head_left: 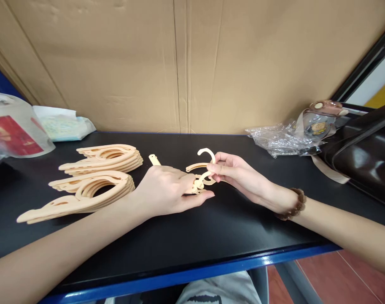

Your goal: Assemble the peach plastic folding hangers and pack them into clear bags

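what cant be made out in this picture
Head view: part of the pale jointed piece, hidden by the left hand; whether the strip beyond joins it.
Head view: the gripped stretch of the pale hook, covered by the right hand.
Head view: print on the whitish package, blurred.
Head view: the dark shiny bag's far end, cut off by the right edge.

One left hand point(168, 185) and one right hand point(233, 171), two in all, share one hanger point(200, 184) with one visible hook point(214, 159). One nearer stack point(65, 206) and one farther stack point(94, 163) make two piles of hangers, layered too tightly to count. There are also one brown wristband point(294, 205), one soft packet point(64, 126), one red-labelled package point(12, 135), one crumpled clear wrapper point(270, 139) and one table point(186, 240).
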Demonstrator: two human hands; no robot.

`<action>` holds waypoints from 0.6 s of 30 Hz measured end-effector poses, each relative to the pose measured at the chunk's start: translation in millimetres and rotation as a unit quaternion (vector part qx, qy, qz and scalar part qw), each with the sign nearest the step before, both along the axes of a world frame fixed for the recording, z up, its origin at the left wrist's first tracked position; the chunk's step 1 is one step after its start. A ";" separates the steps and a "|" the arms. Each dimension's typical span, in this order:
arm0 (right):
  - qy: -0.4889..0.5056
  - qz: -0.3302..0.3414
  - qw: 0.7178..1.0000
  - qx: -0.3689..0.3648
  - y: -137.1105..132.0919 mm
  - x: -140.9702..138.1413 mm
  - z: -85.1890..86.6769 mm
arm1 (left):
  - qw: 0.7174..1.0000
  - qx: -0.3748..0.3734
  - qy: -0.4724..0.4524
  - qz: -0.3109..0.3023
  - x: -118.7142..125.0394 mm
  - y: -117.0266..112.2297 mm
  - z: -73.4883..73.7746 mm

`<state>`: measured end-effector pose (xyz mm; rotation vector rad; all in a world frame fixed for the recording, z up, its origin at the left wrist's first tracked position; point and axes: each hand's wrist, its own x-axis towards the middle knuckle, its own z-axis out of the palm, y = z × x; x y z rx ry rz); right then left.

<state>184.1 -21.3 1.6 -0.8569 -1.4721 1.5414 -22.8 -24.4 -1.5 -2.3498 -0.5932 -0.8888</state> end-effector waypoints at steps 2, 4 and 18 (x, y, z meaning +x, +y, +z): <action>0.018 -0.018 1.000 0.012 1.2 2.7 4.1 | 1.000 -0.007 -0.008 0.005 1.0 1.3 1.4; 0.038 -0.034 0.998 0.027 2.3 4.5 7.3 | 1.000 -0.017 -0.017 0.004 1.9 2.1 2.4; 0.004 0.042 0.999 0.028 2.6 0.1 0.9 | 0.996 -0.070 -0.046 0.000 2.7 0.2 2.1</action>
